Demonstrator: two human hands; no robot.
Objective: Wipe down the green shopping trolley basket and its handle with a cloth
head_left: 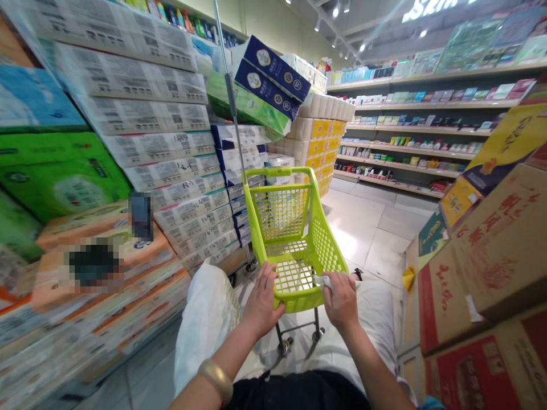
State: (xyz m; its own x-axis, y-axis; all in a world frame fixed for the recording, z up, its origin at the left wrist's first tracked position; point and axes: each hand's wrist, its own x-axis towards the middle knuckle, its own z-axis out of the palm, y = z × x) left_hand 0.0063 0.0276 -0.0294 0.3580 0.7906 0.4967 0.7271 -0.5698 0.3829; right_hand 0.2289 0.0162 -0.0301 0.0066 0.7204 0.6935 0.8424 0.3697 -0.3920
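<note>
A lime-green plastic shopping cart (pixel 331 242) stands upright between my legs, its lattice basket facing me. My left hand (pixel 261 299) grips the near left corner of the rim, fingers over the edge and thumb below. My right hand (pixel 341 300) is closed at the near right corner, with a crumpled white tissue or cloth (pixel 321 280) showing out of its fingers over the basket. Whether the right fingers also hold the rim is hidden. A thin metal pole (pixel 231 94) rises from the cart's far left side. Castors show below the basket.
Wrapped paper packs (pixel 188 165) are stacked high on the left, beside orange packs (pixel 158 250). Dark blue packs (pixel 273 74) lie tilted on top farther back. Cardboard boxes (pixel 496 250) line the right. Stocked shelves (pixel 410 102) stand behind the tiled floor (pixel 363 219).
</note>
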